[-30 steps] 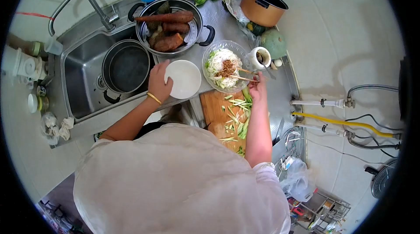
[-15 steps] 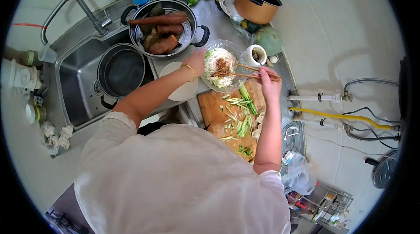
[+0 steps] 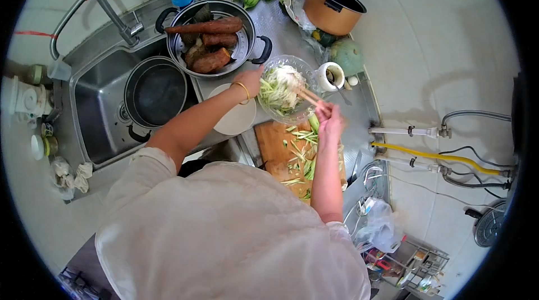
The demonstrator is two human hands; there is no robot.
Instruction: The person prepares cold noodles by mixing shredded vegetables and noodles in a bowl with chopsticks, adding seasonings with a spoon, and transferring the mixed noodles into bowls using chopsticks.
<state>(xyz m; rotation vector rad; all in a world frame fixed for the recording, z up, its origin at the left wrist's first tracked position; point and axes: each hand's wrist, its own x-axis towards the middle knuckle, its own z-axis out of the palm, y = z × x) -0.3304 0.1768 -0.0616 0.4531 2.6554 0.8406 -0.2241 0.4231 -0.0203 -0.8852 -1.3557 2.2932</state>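
Note:
My left hand (image 3: 250, 82), with a gold bangle at the wrist, grips the left rim of a clear glass bowl (image 3: 308, 67). Inside lie white noodle-like strands (image 3: 289, 77) and pale green vegetable shreds (image 3: 274, 93). My right hand (image 3: 331, 121) is closed around a pair of wooden chopsticks (image 3: 306, 95), their tips in the food at the bowl's right side. Just below the bowl, a wooden cutting board (image 3: 273, 145) carries cut green strips (image 3: 306, 151), partly covered by my right forearm. A white plate (image 3: 236, 116) sits under my left forearm.
A steamer pot (image 3: 245, 53) holding sweet potatoes (image 3: 211, 61) stands beyond my left hand. Another pot (image 3: 156, 95) is in the sink (image 3: 92, 103). Right of the bowl are a white jar (image 3: 330, 78) with a spoon and a green squash (image 3: 347, 56). A knife (image 3: 355, 166) lies beside the board.
My right hand has moved left and toward me, and the chopsticks have drawn together. More green shreds show among the strands, and the brown topping has vanished from the surface. My left hand stays at the rim.

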